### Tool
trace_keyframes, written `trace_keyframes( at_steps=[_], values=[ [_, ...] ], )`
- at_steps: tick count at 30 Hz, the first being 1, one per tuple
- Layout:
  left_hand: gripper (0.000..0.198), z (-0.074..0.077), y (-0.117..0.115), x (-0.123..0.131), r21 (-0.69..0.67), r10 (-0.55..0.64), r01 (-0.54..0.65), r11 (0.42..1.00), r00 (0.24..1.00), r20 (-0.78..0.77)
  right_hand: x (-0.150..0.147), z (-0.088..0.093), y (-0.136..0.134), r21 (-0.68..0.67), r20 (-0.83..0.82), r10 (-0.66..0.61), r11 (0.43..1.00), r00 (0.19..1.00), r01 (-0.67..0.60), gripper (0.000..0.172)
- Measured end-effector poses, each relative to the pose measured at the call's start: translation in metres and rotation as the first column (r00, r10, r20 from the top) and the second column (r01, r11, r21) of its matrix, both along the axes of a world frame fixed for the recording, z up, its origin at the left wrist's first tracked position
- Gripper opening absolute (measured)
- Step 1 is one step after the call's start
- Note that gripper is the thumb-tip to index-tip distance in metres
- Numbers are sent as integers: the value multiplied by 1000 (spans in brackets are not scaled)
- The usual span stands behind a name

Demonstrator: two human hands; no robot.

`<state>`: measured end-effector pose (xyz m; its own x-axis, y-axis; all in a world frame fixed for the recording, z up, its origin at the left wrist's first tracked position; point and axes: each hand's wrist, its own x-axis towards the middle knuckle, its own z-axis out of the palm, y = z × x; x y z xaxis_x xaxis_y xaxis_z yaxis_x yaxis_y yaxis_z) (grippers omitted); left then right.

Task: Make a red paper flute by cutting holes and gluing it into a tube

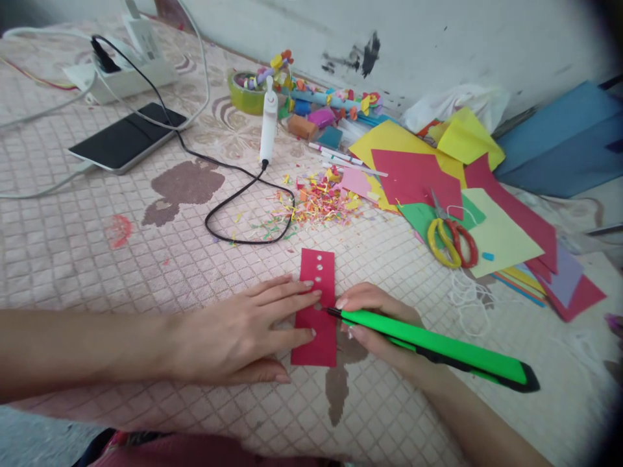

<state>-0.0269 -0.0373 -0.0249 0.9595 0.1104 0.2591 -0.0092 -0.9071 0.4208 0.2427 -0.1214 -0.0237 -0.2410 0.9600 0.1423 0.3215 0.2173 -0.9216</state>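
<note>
one tablecloth (pixel 160 272) underlies two hands (pixel 233 334) (pixel 389 353), one green tool (pixel 448 345), one red strip (pixel 326 334).

The left hand (pixel 238 332) lies flat, palm down, its fingers (pixel 292 305) spread and the thumb (pixel 260 372) set apart from them; the right hand (pixel 380 302) (partly hidden) bends in a pinch. Both forearms (pixel 92 350) are bare.

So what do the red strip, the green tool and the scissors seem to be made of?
Red strip: probably paper or thin card, matte, flat, with neat round holes.
Green tool: likely plastic over much of its body, going by the smooth, even colour; its core may differ.
Scissors: handles look plastic, yellow and red; blades grey, apparently metal.
</note>
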Motion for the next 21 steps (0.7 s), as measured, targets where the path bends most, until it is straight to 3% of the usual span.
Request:
trace_keyframes(
  at_steps=[5, 12, 21],
  values=[
    [55, 0, 1, -1, 8, -78, 79, 997, 993, -89, -4, 6, 0, -1, 20, -39, 999, 999, 39, 26],
    [50, 0, 6, -1, -7, -120, 120, 993, 986, -117, -7, 0, 0, 118, 40, 20, 993, 999, -24, 31],
    [53, 2, 11, -3, 8, -136, 140, 990, 975, -178, -5, 2, 6, 58, 8, 108, 992, 994, -109, 32]
  ],
)
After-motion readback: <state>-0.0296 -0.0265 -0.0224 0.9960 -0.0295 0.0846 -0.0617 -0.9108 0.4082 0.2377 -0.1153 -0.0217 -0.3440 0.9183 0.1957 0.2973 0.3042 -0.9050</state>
